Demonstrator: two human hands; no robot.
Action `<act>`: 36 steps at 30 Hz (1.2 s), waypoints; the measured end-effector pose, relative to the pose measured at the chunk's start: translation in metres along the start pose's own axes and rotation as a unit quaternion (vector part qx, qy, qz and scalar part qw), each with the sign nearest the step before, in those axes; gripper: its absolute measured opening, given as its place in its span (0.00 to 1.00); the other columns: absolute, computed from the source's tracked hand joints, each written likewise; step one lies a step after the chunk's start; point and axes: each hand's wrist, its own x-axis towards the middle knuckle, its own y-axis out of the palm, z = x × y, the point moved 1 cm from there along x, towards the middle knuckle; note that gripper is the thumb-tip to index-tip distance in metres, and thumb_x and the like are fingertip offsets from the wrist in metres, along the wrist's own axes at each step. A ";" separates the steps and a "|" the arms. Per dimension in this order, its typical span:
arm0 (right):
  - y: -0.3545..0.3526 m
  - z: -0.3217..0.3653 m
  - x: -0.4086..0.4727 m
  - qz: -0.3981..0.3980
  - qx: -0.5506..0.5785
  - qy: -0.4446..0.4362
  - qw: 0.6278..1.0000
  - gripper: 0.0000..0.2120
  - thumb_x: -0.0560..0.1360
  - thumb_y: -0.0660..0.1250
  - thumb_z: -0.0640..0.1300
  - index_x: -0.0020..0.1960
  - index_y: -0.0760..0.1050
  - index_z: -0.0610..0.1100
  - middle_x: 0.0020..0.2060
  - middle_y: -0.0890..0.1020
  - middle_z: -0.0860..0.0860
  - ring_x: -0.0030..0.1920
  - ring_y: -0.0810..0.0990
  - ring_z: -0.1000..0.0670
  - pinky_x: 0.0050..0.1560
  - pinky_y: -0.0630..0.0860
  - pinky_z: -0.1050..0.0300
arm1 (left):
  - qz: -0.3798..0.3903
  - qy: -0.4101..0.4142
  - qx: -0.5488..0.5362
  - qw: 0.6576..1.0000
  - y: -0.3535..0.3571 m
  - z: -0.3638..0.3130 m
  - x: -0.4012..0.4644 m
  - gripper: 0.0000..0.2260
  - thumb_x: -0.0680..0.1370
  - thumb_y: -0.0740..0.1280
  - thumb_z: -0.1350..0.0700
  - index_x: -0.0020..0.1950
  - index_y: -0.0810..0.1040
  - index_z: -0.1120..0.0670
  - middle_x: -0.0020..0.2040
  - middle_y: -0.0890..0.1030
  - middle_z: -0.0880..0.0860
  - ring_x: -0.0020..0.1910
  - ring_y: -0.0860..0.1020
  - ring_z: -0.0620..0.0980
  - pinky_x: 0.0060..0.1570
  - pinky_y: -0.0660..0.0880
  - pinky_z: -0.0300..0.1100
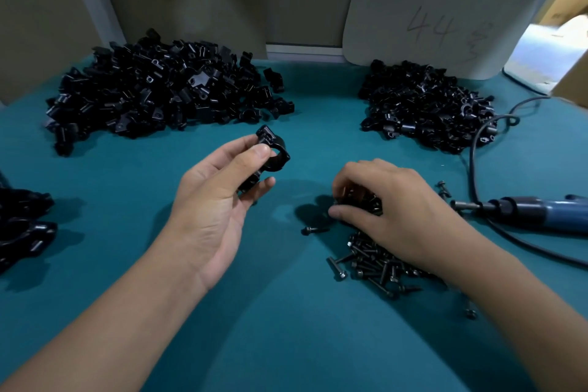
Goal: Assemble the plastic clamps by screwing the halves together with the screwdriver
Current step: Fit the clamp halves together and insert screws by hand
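My left hand (219, 197) holds a black plastic clamp (270, 153) above the teal table, thumb and fingers pinching its two joined halves into a ring. My right hand (391, 210) is down on the pile of black screws (372, 261), fingers curled into the screws at the pile's far end; what it grips is hidden under the fingers. One loose screw (313, 229) lies just left of that hand. The blue electric screwdriver (528, 212) lies on the table to the right, bit pointing left, apart from both hands.
A big heap of black clamp halves (159, 92) sits at the back left, a second heap (429, 105) at the back right. Assembled clamps (22, 226) lie at the left edge. The screwdriver's cable (474, 156) loops past the right heap. A white board (445, 19) leans behind.
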 end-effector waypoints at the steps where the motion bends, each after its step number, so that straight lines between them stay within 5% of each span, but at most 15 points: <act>1: 0.000 -0.001 -0.001 -0.022 0.059 0.014 0.998 0.08 0.78 0.75 0.55 0.51 0.76 0.58 0.44 0.82 0.60 0.50 0.80 0.57 0.49 0.75 0.62 | 0.008 0.004 0.012 1.000 0.000 0.000 -0.001 0.08 0.69 0.78 0.56 0.47 0.91 0.51 0.55 0.88 0.53 0.54 0.86 0.46 0.55 0.83 0.45; 5: -0.003 0.005 0.001 -0.143 0.383 0.044 0.912 0.09 0.76 0.79 0.47 0.52 0.81 0.48 0.45 0.87 0.47 0.47 0.87 0.45 0.52 0.83 0.55 | 0.040 0.043 0.103 0.993 0.003 0.002 -0.004 0.14 0.65 0.82 0.52 0.50 0.90 0.48 0.53 0.89 0.52 0.52 0.85 0.47 0.59 0.79 0.46; 8: -0.001 0.014 0.003 -0.178 0.461 0.010 0.869 0.09 0.75 0.79 0.39 0.53 0.82 0.45 0.46 0.88 0.43 0.46 0.88 0.43 0.52 0.83 0.54 | 0.069 0.064 0.145 0.985 0.005 0.006 -0.005 0.15 0.67 0.84 0.54 0.53 0.89 0.49 0.53 0.89 0.53 0.55 0.85 0.51 0.61 0.79 0.45; 13: 0.006 0.020 0.002 -0.159 0.436 0.019 0.885 0.10 0.72 0.81 0.39 0.52 0.84 0.44 0.45 0.89 0.46 0.45 0.88 0.47 0.50 0.83 0.58 | 0.102 0.105 0.196 0.970 0.005 0.008 -0.006 0.15 0.69 0.81 0.51 0.55 0.88 0.49 0.55 0.88 0.52 0.56 0.86 0.51 0.58 0.80 0.42; 18: 0.006 0.022 -0.001 -0.176 0.415 0.013 0.893 0.09 0.73 0.80 0.41 0.52 0.85 0.44 0.45 0.88 0.47 0.44 0.88 0.49 0.49 0.84 0.59 | 0.103 0.122 0.232 0.960 0.006 0.010 -0.006 0.15 0.68 0.81 0.48 0.54 0.89 0.47 0.57 0.87 0.53 0.59 0.85 0.56 0.66 0.78 0.63; 21: 0.009 0.023 -0.002 -0.183 0.389 0.022 0.903 0.08 0.73 0.81 0.43 0.51 0.85 0.47 0.44 0.88 0.49 0.44 0.88 0.48 0.49 0.85 0.56 | 0.099 0.130 0.243 0.956 0.006 0.010 -0.006 0.15 0.68 0.81 0.47 0.54 0.89 0.46 0.57 0.87 0.52 0.60 0.85 0.55 0.67 0.77 0.64; 29: 0.004 0.020 -0.002 -0.164 0.279 0.005 0.946 0.07 0.77 0.78 0.44 0.55 0.88 0.50 0.46 0.87 0.53 0.47 0.86 0.47 0.48 0.82 0.56 | 0.081 0.130 0.255 0.955 0.005 0.009 -0.005 0.16 0.66 0.81 0.45 0.52 0.89 0.46 0.51 0.86 0.47 0.53 0.83 0.47 0.59 0.80 0.53; 33: -0.004 0.015 -0.002 -0.142 0.216 0.010 0.966 0.10 0.82 0.72 0.43 0.61 0.86 0.53 0.51 0.86 0.57 0.54 0.85 0.51 0.53 0.79 0.62 | 0.073 0.080 0.197 0.974 0.004 0.009 -0.005 0.15 0.65 0.84 0.51 0.51 0.90 0.48 0.44 0.87 0.49 0.43 0.83 0.46 0.44 0.80 0.38; 36: -0.008 0.004 -0.002 -0.158 0.198 0.096 0.963 0.12 0.84 0.68 0.41 0.56 0.86 0.56 0.48 0.85 0.56 0.44 0.83 0.58 0.42 0.76 0.67 | 0.057 0.049 0.166 0.983 0.003 0.007 -0.004 0.17 0.63 0.86 0.54 0.51 0.90 0.48 0.47 0.88 0.55 0.44 0.82 0.47 0.40 0.79 0.35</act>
